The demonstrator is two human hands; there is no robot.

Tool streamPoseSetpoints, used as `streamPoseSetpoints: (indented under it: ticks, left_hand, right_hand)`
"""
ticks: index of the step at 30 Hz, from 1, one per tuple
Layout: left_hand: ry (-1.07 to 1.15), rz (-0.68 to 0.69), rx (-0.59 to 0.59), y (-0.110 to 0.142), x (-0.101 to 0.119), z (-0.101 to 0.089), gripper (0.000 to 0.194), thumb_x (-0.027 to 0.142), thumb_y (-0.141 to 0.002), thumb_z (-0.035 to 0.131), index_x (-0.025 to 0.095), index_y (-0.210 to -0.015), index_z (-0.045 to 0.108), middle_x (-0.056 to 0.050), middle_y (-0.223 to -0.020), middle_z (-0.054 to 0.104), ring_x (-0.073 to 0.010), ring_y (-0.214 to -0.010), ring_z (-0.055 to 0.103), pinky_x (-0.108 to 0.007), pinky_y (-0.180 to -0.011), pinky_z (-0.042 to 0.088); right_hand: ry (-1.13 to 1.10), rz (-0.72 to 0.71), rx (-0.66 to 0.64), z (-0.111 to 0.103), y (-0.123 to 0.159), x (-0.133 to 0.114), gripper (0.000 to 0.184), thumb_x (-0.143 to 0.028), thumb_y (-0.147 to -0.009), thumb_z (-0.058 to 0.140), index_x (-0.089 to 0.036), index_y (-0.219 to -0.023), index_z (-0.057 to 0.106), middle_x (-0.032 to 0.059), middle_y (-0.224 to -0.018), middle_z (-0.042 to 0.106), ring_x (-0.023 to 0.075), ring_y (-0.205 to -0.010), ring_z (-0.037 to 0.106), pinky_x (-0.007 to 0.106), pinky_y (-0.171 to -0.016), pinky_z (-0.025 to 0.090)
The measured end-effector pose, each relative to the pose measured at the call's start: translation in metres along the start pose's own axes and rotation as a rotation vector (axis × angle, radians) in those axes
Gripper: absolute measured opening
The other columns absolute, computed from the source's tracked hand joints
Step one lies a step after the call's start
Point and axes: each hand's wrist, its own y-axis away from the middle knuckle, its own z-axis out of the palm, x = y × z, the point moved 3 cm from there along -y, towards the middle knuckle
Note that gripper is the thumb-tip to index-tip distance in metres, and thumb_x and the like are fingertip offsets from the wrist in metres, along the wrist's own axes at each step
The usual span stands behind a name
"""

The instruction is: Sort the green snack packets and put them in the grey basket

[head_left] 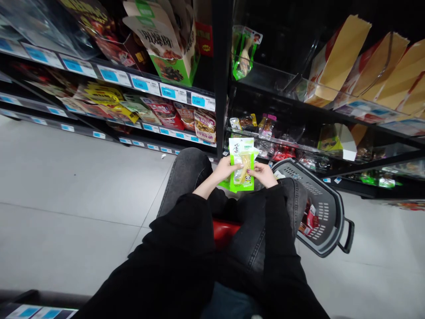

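Note:
Between my knees, I hold up a green-and-white snack packet (241,155) with a clear window showing pale yellowish food. My left hand (226,170) grips its left edge, thumb across the front. On the opposite edge, my right hand (263,173) pinches it with the thumb on the front. More green-and-white packaging shows behind and below the packet, mostly covered by it; I cannot tell how many packets there are. Beside my right knee stands a grey shopping basket (323,217) with red packets (309,219) inside.
Shelves with price tags (166,92) run along the front. Bagged snacks (162,113) fill the left lower shelf. A green packet (245,53) leans on the right upper shelf, near open cardboard boxes (341,57). Something red (226,232) lies beneath me, above grey floor tiles (83,186).

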Motion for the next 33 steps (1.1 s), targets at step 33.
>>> streamPoseSetpoints:
  ticks: [33]
  left_hand:
    - [0.003,0.012,-0.104,-0.0008,-0.0014,0.0073,0.032,0.037,-0.057,0.073,0.013,-0.077,0.07,-0.007,-0.078,0.071,-0.023,-0.073,0.065,-0.034,-0.072,0.049]
  right_hand:
    - [0.037,-0.097,0.057,0.0055,-0.0017,-0.0056,0.03,-0.045,-0.063,0.068,-0.019,-0.078,0.069,0.0007,-0.076,0.069,0.0212,-0.077,0.061,0.036,-0.078,0.047]
